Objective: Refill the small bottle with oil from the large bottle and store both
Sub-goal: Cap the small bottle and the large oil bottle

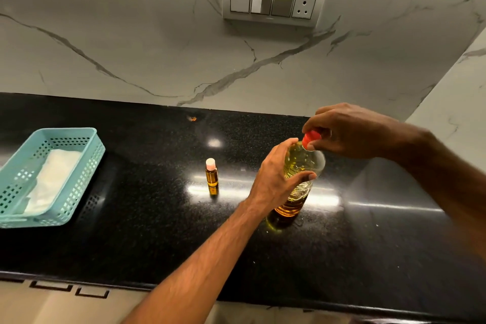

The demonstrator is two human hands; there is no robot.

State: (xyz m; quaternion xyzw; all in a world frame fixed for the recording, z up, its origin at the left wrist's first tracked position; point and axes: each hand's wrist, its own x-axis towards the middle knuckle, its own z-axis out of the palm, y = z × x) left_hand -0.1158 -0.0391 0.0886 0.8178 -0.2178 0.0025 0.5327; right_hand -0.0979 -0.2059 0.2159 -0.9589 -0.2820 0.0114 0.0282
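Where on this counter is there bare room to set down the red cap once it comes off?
Bare patches: between the teal basket and the small bottle, and the near counter strip before the front edge. Crowded: around the large bottle, held by the left hand, the right hand on its red cap.

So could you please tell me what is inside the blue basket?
The basket holds a folded white cloth that covers most of its floor. Anything under the cloth is hidden.

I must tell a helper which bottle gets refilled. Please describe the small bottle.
On the black counter, between the teal basket and the large bottle held by both hands, stands the small bottle. It is amber, with a pale cap, standing alone and untouched.
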